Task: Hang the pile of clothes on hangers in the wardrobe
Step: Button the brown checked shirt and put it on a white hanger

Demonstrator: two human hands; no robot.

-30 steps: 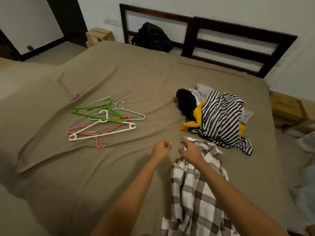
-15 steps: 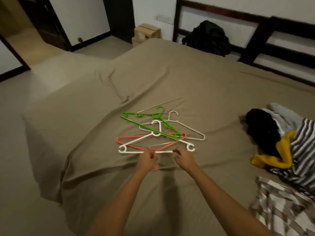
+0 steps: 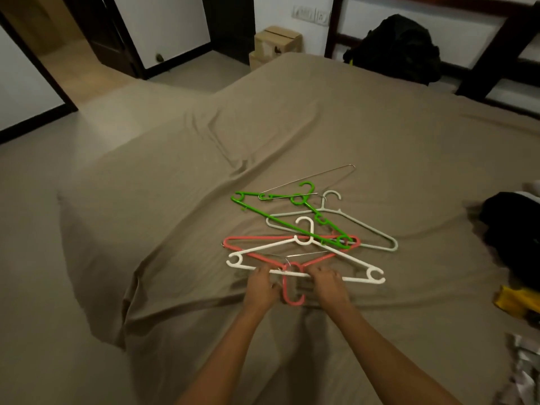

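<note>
- Both hands have closed the last gap to the hanger heap since half a second ago, when they hovered just short of it.
- Left hand [image 3: 261, 287] and right hand [image 3: 328, 283] curl their fingers onto the lower bar of the white hanger [image 3: 362, 278], either side of the pink hanger [image 3: 263, 237] hook.
- Green hanger [image 3: 292, 222], pale hanger [image 3: 365, 227] and wire hanger [image 3: 321, 175] lie beyond the white hanger on the bed [image 3: 175, 200].
- Clothes pile [image 3: 508, 229] (only partly in frame) sits well right of the white hanger.
</note>
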